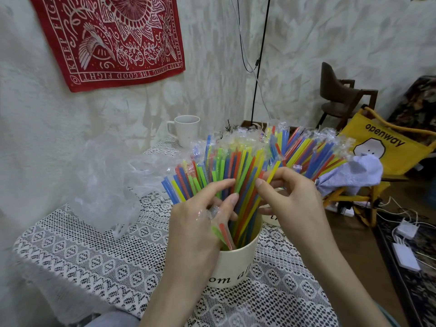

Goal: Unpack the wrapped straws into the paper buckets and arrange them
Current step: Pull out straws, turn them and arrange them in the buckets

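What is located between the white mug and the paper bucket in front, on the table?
In the head view, the fanned tops of the wrapped straws fill the stretch between the white mug and the paper bucket, over the lace tablecloth.

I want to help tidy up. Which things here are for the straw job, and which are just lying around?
For the job:
- straws
- near paper bucket
- second paper bucket, mostly hidden behind the right hand
- left hand
- empty plastic bag

Just lying about:
- white mug
- yellow bag
- red cloth
- chair
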